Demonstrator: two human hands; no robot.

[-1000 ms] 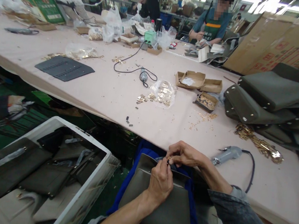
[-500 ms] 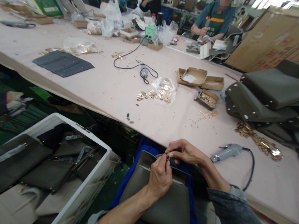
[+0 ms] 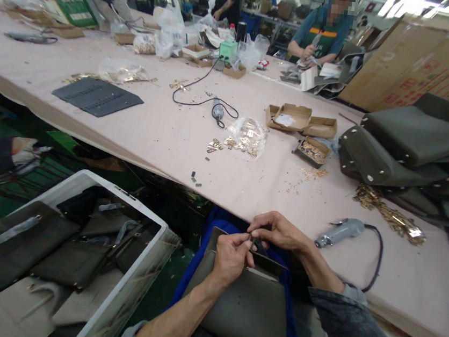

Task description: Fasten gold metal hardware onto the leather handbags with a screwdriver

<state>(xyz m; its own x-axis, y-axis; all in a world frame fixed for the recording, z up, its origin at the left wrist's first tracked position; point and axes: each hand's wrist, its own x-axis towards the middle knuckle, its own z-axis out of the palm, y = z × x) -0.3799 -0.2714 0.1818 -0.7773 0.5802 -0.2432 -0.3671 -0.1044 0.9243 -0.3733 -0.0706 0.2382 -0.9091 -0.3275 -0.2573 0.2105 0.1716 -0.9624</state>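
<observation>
An olive-green bag lies across my lap, its opening toward the table edge. My left hand is closed in a pinch over the bag's upper edge. Coming in from the right, my right hand pinches at the same spot, fingertips against those of the left. Some small piece sits between the fingertips, mostly hidden and too small to name. Two tiny dark marks show on the bag's front panel. On the table to the right of my hands rests a grey electric screwdriver with a black cord.
A white crate of olive and beige bags stands at the left. Stacked bags and a large carton occupy the table's right side. Gold fittings in a plastic bag and small screw boxes lie mid-table. Across it, a co-worker handles something.
My left hand has rolled, its fingers now pointing more to the right, and shifted slightly left. My right hand stays nearly in place. The gold glint between the fingertips no longer shows.
</observation>
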